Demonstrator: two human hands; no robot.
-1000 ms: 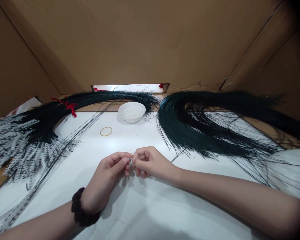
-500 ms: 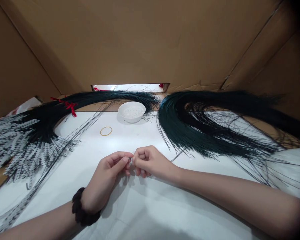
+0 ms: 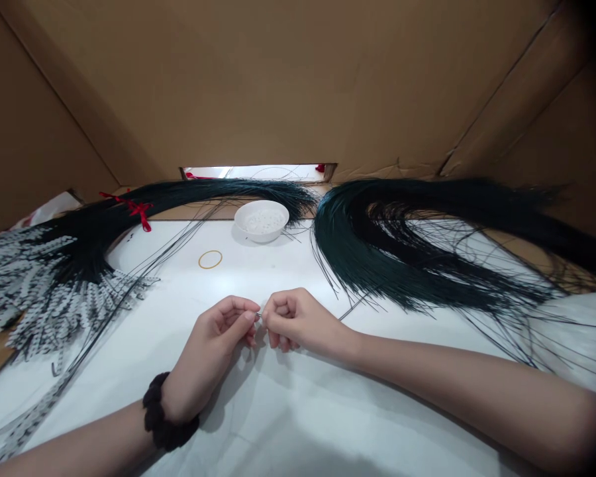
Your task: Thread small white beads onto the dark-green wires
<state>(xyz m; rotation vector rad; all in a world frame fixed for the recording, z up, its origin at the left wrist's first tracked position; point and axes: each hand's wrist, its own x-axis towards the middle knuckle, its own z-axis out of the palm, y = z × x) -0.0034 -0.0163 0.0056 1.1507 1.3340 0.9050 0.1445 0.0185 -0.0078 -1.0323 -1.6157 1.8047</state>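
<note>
Thumb and index finger of my left hand [image 3: 223, 338] pinch the tip of a thin dark strand [image 3: 259, 315]. Close beside it, my right hand [image 3: 293, 318] is closed around the same strand, whose tail [image 3: 355, 306] shows beyond my right wrist. Only a short bit of it is visible between the fingertips; whether something small sits on it I cannot tell. Beyond my hands stands a white bowl [image 3: 238, 222] holding small whitish pieces. A yellow rubber band [image 3: 210, 259] lies on the table left of the bowl.
Cardboard walls [image 3: 258, 79] enclose the white table [image 3: 179, 278]. A large curved bundle of dark strands [image 3: 338, 252] lies at the right. At the left is another bundle [image 3: 94, 245], tied with red ribbon [image 3: 140, 211], its ends covered in white-and-black pieces [image 3: 74, 318]. Whitish plastic [image 3: 576, 331] lies far right.
My left hand has shifted very slightly left, and the gap between the two hands' fingertips looks a little wider. Both hands still pinch the strand.
</note>
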